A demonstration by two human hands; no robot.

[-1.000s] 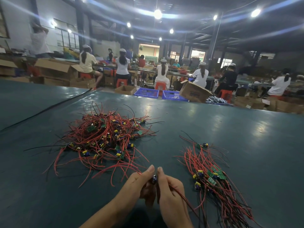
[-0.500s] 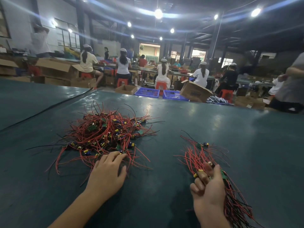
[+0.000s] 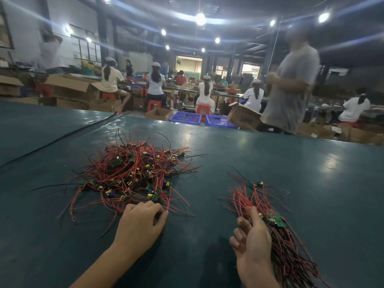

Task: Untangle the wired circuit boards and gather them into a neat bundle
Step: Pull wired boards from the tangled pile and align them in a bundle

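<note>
- Left hand (image 3: pixel 141 223) lies palm down at the near edge of the tangled pile (image 3: pixel 135 169), with bent fingers and fingertips on the outermost red wires. I cannot tell whether it pinches one or only touches.
- Right hand (image 3: pixel 253 242) stands edge-on, thumb pointing up and fingers loosely curled with nothing visible between them. Its far side rests against the sorted bundle (image 3: pixel 284 242).
- The pile is a heap of red and black leads with small green boards and yellow-and-blue parts. Loose wire ends fan out toward me, so they lie between the left hand and the nearest boards.
- The bundle lies right of the pile and well apart from it, with its leads running roughly one way — away from me. One board (image 3: pixel 256 184) sits at its far tip.
- Both rest on a dark green table (image 3: pixel 291 163), and a black cable (image 3: pixel 62 138) crosses its left side.
- Past the far edge are two blue baskets (image 3: pixel 186 118), a tipped cardboard box (image 3: pixel 243 117) and a standing person in grey (image 3: pixel 291 90) — blurred.
- Seated workers (image 3: pixel 154 84) fill the benches beyond.
</note>
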